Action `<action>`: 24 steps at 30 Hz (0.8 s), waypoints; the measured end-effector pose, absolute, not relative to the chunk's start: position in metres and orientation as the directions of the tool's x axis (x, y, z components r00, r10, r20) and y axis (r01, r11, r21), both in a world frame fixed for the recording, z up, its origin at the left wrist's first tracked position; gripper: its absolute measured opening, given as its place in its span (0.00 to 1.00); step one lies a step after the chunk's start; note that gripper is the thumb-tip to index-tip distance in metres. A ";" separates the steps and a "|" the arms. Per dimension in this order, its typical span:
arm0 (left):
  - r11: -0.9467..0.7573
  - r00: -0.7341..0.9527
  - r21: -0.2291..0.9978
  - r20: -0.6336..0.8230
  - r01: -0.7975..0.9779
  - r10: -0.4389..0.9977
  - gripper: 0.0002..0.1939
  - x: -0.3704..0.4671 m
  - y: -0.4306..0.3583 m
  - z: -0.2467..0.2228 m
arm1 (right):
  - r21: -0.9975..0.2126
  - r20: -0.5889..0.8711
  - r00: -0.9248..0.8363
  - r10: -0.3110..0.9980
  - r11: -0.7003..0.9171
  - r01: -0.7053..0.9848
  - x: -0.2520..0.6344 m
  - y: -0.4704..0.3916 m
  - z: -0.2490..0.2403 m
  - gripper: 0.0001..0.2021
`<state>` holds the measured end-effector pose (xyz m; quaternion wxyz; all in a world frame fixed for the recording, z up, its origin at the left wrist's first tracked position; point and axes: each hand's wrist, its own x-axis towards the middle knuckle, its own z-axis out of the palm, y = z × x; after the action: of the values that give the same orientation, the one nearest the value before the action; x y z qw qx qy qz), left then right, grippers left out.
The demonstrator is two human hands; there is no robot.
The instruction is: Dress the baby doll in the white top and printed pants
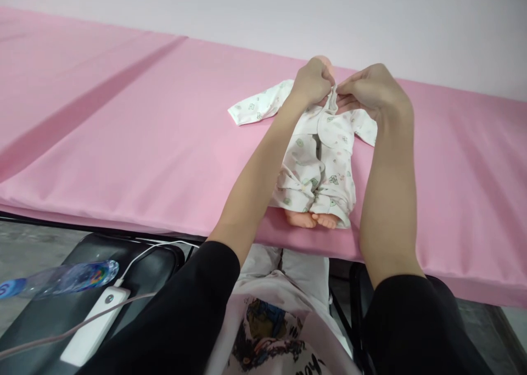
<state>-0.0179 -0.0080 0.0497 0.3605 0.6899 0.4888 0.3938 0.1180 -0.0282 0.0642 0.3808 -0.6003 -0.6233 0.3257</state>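
A baby doll (302, 219) lies on its back on a pink padded table, its bare feet toward me. It wears a white printed baby outfit (335, 130), a long-sleeved top over trousers. One sleeve (260, 105) stretches out flat to the left. At the collar, my left hand (315, 81) pinches the fabric with closed fingers. Facing it, my right hand (366, 88) grips the other side of the collar between thumb and fingers. Both hands and the left forearm cover most of the doll's head and part of the top.
The pink table cover (164, 144) runs across the whole view, against a pale wall (288, 18). At lower left a black chair (148, 265) holds a plastic bottle (74, 279) and a white power bank (96, 325) with a cable attached.
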 end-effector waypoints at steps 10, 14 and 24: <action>-0.282 0.215 0.818 0.198 0.501 0.956 0.14 -0.020 -0.010 0.049 | -0.874 0.020 0.009 1.000 0.013 0.486 0.113 -0.028 0.060 0.05; -0.302 0.213 0.802 0.221 0.516 0.952 0.13 -0.016 -0.013 0.052 | -0.852 0.005 0.014 1.000 -0.003 0.524 0.114 -0.024 0.057 0.05; -0.249 0.158 0.779 0.193 0.575 0.968 0.15 -0.016 -0.002 0.040 | -0.911 -0.043 0.035 0.998 -0.054 0.409 0.117 -0.022 0.053 0.14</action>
<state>-0.0161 -0.0022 0.0404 0.2793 0.7076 0.5453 0.3519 0.1172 -0.0223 0.0532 0.3778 -0.6120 -0.5749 0.3902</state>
